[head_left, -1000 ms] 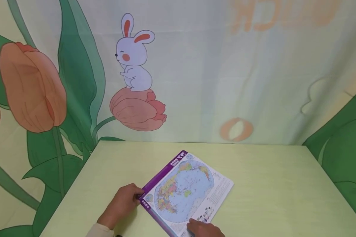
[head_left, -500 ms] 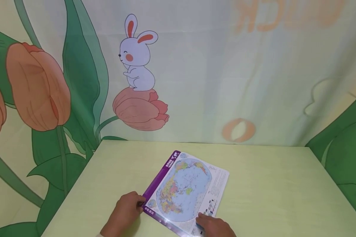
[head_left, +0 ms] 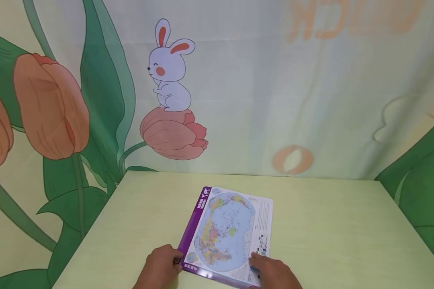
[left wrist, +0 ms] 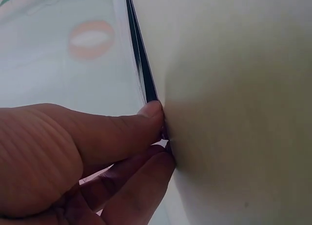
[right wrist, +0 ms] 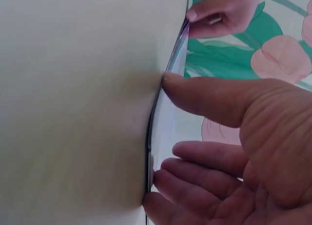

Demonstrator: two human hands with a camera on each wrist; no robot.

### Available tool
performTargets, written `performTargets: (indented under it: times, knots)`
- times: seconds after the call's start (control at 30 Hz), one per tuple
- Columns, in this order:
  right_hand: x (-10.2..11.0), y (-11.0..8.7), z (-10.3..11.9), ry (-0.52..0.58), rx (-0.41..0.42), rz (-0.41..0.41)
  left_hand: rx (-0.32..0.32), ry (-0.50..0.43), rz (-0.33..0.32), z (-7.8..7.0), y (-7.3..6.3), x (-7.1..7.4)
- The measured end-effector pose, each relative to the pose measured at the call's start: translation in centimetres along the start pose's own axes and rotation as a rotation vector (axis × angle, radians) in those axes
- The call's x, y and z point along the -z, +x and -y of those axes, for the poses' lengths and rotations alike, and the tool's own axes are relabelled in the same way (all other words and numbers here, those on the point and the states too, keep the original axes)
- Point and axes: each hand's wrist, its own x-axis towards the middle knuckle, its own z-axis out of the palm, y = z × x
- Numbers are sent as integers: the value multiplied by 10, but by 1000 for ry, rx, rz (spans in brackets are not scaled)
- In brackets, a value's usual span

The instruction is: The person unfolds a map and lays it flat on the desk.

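Left hand point(head_left: 160, 265) pinches the map board point(head_left: 226, 233) by one corner; right hand point(head_left: 276, 274) touches it, fingers relaxed; uneven pushing could buckle the edge between them

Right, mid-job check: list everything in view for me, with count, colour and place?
Map: one, light blue and white with purple borders, on the table between the hands
Table: one, pale yellow-green, below the cloth
Cloth: one, mostly pale, behind the table
Rabbit: one, white, printed on the cloth, upper left
Tulips: three, orange and pink, left
Leaves: several, green, both sides
Ring: one, orange, above the table's far edge
Letters: count unclear, faint orange, top right
Left hand: one, bare, pinching the map's lower-left corner
Right hand: one, bare, touching its lower-right edge
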Motion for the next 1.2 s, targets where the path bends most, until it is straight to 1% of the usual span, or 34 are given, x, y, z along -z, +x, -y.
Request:
performTargets:
  times: [0.17, 0.27, 0.4, 0.47, 0.63, 0.8, 0.87, 0.93, 1.03, 1.1, 1.2]
  knots:
    - [6, 2, -10, -18, 26, -32, -52, -17, 9, -4, -8, -4]
    - [12, 4, -16, -22, 31, -25, -50, -43, 23, -8, -12, -6]
    - [16, 3, -21, -36, 51, -25, -35, -64, 28, -11, -15, -7]
    - [16, 3, -22, -51, 64, -28, -23, -64, 32, -12, -14, -8]
    - [16, 3, -21, -71, 60, -9, 10, -64, 49, -10, -10, -9]
    - [15, 4, -16, -65, -1, 26, 30, -60, 57, -11, -6, -7]
    - [13, 5, -13, -91, -13, 34, 36, -61, 58, -12, -4, -6]
    - [10, 4, -10, -130, 3, 26, 32, -62, 57, -13, -3, -5]
    - [7, 4, -4, -194, 56, 11, 14, -59, 53, -13, -2, -3]
    - [5, 5, 0, -213, 87, 1, -5, -57, 54, -13, 0, -2]
    - [2, 8, 7, -231, 105, 12, -17, -63, 63, -12, 1, -3]
